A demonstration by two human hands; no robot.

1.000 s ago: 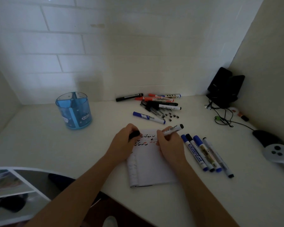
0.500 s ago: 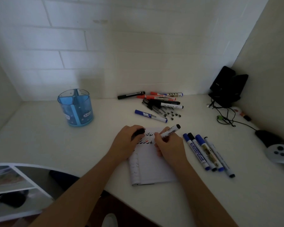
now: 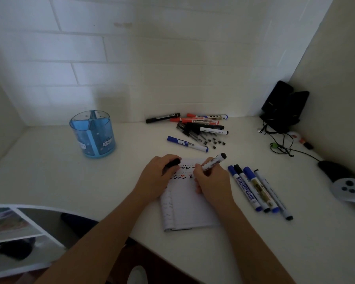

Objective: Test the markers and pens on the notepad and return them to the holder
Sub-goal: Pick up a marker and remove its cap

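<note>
- The right hand (image 3: 211, 181) pinches a white marker (image 3: 213, 161) over the notepad (image 3: 184, 210), fingers clamped on its barrel; the tip is hard to make out beneath them.
- The left hand (image 3: 158, 177) curls round a black cap (image 3: 172, 162), mostly covered, and rests on the page's upper left corner.
- The blue holder (image 3: 92, 134) stands well apart at left; dim light blurs its inside.
- Since a second ago, both hands keep nearly the same place.

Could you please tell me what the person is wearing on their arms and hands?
Both are bare. The left hand and right hand have no gloves, and I see no rings. The left forearm and right forearm show no sleeves, watch or bracelet, though the light is dim.
</note>
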